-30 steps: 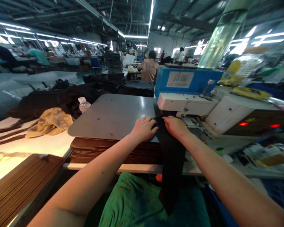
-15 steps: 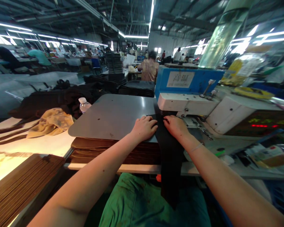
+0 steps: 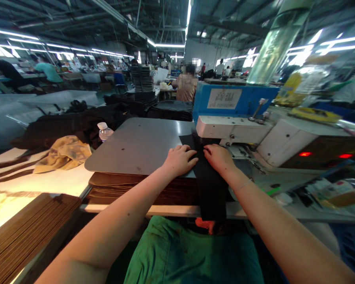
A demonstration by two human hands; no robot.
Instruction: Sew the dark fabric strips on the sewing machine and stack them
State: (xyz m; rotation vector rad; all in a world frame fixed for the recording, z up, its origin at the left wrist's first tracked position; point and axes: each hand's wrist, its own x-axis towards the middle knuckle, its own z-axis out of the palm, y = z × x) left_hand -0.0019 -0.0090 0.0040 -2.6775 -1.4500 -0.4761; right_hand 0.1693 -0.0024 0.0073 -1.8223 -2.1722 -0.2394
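Observation:
A long black fabric strip lies beside the sewing machine head, its lower end hanging over the table edge. Its far end spreads onto a grey metal plate. My left hand rests on the plate, fingers stretched and thumb apart, fingertips at the strip's left side. On the strip's right side, just below the machine head, my right hand has its fingers bent together on the fabric; its thumb is mostly hidden. Stacked brown pieces lie under the plate.
A water bottle and a crumpled tan cloth are left of the plate. A stack of brown strips sits at lower left. The machine's control box and small items stand at right. A person sits ahead.
The black strip has moved away from me; its hanging end is higher and its far end now shows on the plate. The control box lights differ. Both hands stay nearly in place.

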